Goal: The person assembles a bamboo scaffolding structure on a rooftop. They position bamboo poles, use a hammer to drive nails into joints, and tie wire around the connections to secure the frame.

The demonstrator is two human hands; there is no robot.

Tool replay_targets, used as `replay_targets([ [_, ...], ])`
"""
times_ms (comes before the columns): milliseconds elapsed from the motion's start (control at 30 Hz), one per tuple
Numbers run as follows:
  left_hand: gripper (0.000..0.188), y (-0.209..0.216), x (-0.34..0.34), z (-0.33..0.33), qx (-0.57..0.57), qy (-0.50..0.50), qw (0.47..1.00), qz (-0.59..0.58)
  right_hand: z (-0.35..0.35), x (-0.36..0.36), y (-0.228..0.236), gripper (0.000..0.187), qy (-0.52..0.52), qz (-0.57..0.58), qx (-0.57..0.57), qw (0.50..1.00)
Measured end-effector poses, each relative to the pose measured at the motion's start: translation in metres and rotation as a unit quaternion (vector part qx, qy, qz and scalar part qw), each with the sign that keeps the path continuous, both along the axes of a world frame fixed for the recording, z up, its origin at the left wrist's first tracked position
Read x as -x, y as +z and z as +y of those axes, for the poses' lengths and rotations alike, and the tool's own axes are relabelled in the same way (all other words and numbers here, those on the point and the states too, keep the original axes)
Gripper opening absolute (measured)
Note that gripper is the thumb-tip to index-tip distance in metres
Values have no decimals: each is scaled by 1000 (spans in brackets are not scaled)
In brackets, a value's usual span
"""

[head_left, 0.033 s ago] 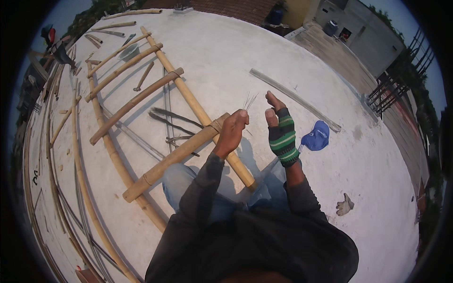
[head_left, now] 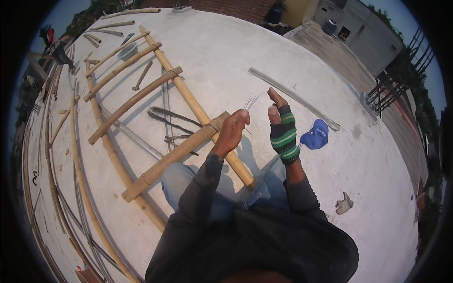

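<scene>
My left hand [head_left: 232, 131] is bare and pinched shut on a small bundle of thin wires [head_left: 250, 101] that fan out above its fingers. My right hand [head_left: 282, 128] wears a green-and-black striped fingerless glove; it is raised just right of the wires with its fingers apart and nothing in it. Both hands hover over a bamboo ladder [head_left: 175, 152] lying flat on the concrete roof, close to where a rung meets the right rail. My knees in blue jeans are under the hands.
Pliers [head_left: 178, 138] and dark rods lie between the rungs. A blue cap [head_left: 315, 134], a long grey bar [head_left: 292, 96] and a loose work glove [head_left: 344, 203] lie to the right. A hammer [head_left: 141, 75] and bamboo poles [head_left: 75, 155] lie to the left.
</scene>
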State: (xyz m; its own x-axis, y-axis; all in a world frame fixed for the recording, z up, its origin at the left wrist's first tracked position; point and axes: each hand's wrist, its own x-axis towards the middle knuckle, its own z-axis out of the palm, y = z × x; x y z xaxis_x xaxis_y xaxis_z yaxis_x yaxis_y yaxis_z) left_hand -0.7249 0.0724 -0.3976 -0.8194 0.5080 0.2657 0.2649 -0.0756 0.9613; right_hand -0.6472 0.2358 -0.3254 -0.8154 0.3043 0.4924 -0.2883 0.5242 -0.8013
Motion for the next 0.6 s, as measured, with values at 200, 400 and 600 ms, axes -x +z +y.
replay_targets([
  [200,52,4,-9,7,156,-100,978,93,45,32,17,85,143,56,58,986],
  [400,44,5,-23,17,119,-149,973,133,50,37,2,96,247,-113,19,962],
  [600,38,-7,-20,19,137,-147,970,135,32,33,-20,86,256,-114,61,958],
])
